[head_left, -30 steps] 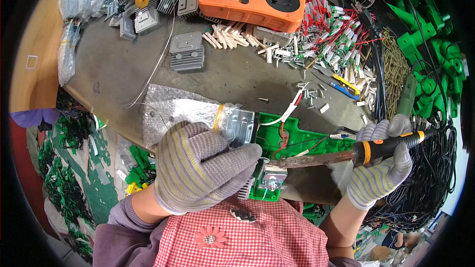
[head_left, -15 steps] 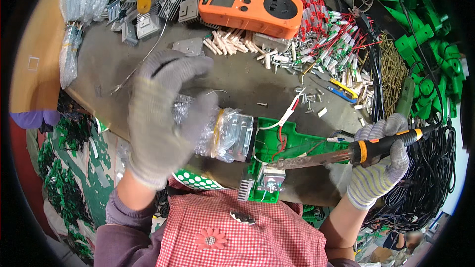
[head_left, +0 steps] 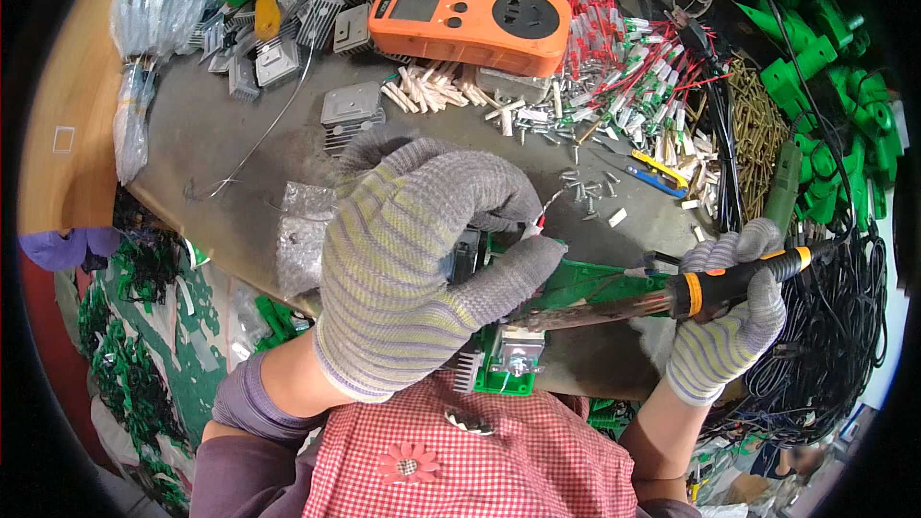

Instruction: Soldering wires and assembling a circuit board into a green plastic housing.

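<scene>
My right hand (head_left: 729,312) is closed round the black and orange handle of a soldering iron (head_left: 705,294). The iron's long, darkened shaft points left over a green plastic housing (head_left: 600,283). Above that housing, my left hand (head_left: 422,259) pinches a thin wire (head_left: 533,229) with a white sleeve and a bit of red between thumb and forefinger. My left palm and fingers hide much of the housing's left side and the wire joints. Low on the housing sits a metal part with a screw (head_left: 519,363), beside a finned heat sink (head_left: 467,373).
Bubble wrap (head_left: 305,240) lies left of my left hand. Farther back are an orange meter with a socket (head_left: 470,19), grey heat sinks (head_left: 350,115), white sleeves (head_left: 436,86) and red-wired parts (head_left: 595,29). Screws (head_left: 758,144), green housings (head_left: 815,67) and black cables (head_left: 825,345) crowd the right.
My left hand has moved right from the bubble-wrapped part to the green housing and has closed on the wire. The soldering iron has shifted only slightly.
</scene>
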Demonstrator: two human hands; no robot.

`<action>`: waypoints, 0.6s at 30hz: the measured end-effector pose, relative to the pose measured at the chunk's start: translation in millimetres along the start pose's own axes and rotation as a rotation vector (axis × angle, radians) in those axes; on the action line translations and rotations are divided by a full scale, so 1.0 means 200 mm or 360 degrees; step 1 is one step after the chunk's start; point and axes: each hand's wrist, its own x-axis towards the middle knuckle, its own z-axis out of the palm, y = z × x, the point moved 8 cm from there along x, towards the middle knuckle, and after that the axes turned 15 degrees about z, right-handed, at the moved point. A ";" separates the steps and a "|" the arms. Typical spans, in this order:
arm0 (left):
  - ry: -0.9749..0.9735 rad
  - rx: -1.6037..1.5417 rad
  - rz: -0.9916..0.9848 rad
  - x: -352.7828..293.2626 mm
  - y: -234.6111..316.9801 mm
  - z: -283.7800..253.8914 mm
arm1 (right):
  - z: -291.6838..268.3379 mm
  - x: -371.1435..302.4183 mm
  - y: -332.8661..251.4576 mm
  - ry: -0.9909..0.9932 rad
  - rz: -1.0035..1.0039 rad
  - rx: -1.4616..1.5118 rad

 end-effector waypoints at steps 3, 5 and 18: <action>0.0022 -0.0004 0.0079 0.01 0.02 0.00 | -0.03 -0.01 -0.01 0.0110 -0.0062 0.0063; 0.0019 -0.0022 0.0063 0.01 0.01 0.00 | 0.00 0.00 0.00 -0.0088 0.0041 -0.0002; -0.0481 -0.0323 0.0417 0.01 -0.04 0.07 | 0.00 -0.01 0.01 -0.0291 0.0130 0.0050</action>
